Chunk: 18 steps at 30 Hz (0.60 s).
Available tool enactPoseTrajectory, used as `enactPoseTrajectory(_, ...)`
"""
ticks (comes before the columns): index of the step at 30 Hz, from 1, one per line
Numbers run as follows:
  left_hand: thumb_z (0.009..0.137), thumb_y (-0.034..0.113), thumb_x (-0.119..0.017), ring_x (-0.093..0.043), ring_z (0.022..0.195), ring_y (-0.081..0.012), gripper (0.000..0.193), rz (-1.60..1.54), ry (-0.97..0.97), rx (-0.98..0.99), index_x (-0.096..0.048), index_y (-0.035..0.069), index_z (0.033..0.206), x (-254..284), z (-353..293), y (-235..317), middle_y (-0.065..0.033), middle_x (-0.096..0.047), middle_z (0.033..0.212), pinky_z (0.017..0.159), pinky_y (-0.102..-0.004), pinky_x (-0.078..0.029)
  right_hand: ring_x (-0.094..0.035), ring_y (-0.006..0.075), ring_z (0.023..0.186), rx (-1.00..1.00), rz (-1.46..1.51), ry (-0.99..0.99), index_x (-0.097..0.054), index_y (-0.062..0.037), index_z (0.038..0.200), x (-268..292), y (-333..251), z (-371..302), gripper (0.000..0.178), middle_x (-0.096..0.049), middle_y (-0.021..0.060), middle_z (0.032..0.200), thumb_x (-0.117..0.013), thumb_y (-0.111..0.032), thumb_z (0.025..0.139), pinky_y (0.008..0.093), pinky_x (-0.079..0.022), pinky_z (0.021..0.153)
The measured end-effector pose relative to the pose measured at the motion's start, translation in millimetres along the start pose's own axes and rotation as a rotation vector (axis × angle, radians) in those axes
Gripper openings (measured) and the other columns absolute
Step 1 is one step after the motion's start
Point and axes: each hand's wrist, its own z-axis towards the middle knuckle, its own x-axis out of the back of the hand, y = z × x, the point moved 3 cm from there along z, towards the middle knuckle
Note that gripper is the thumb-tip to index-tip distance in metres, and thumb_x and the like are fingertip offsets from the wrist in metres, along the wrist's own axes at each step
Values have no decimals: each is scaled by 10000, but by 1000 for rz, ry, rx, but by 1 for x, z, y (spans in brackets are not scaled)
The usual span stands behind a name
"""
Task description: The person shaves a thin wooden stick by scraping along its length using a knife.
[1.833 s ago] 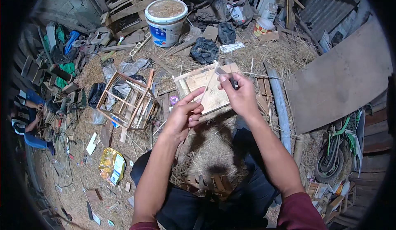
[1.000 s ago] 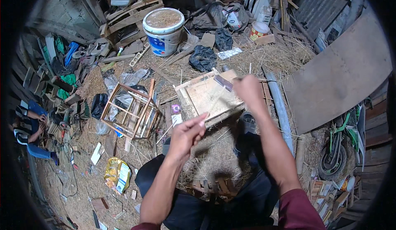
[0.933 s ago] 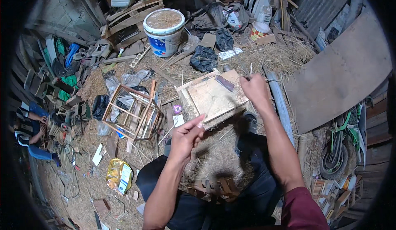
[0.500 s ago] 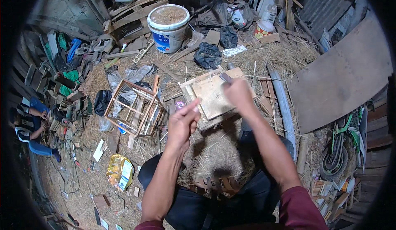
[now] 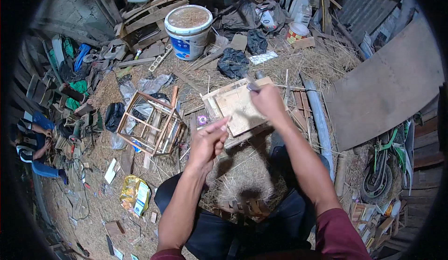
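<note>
Both hands were held out over the low work area in front of the knees. Left hand (image 5: pixel 203 143): thumb and forefinger pressed together at the tips, other fingers curled in; could not tell whether anything thin lay between them. It was just beside the near left edge of a pale wooden board (image 5: pixel 237 107). Right hand (image 5: pixel 269 102): curled into a fist around a short dark tool (image 5: pixel 253 86), whose end projected from the top of the grip, over the far right part of the board. The board lay tilted in the view, ahead of the knees and between the two hands.

Left of the board, well apart from it, an open wooden frame (image 5: pixel 164 133) of thin bars sat on the straw-strewn floor (image 5: pixel 247 180). Beyond the board lay a crumpled black plastic bag (image 5: pixel 233 64); farther back to the left stood a white and blue bucket (image 5: pixel 200 43). To the right, a bluish-grey pole (image 5: pixel 319 120) ran lengthwise. A yellow bag (image 5: pixel 133 191) lay at lower left. Far left, another person (image 5: pixel 39 155) in blue trousers sat with hands together.
</note>
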Motion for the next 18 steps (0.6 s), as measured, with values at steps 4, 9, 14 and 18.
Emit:
enactPoseTrajectory(4,931,71,-533,-333,464,-7,331,-45,5,76,-572,30,1257,10,-5,-6,25,-505,683,392,-157,-224,-675,295,645,18,131,-40,-723,-10,872,14,-6,-12,252,-672,216,722,-607,-224,808,393,-534,630)
enactPoseTrajectory(9,923,85,-522,-308,475,-18,394,-50,-36,59,-486,5,1307,4,6,-4,22,-471,699,399,-172,-209,-681,352,718,277,-154,-260,-729,-61,842,-14,-53,-60,198,-669,229,749,-606,-183,747,444,-540,729)
enactPoseTrajectory(14,925,79,-514,-296,474,-15,395,-102,-6,23,-485,3,1311,0,9,-5,40,-445,682,391,-172,-195,-663,392,711,-5,-90,-172,-724,-43,841,-17,-26,-28,192,-656,241,743,-628,-181,749,453,-536,701)
enactPoseTrajectory(18,931,96,-516,-285,469,-13,412,-11,-18,105,-470,17,1333,2,-4,-10,42,-436,678,387,-173,-187,-672,355,679,-148,-18,4,-718,-17,846,13,7,-7,235,-668,219,768,-632,-227,787,411,-539,667)
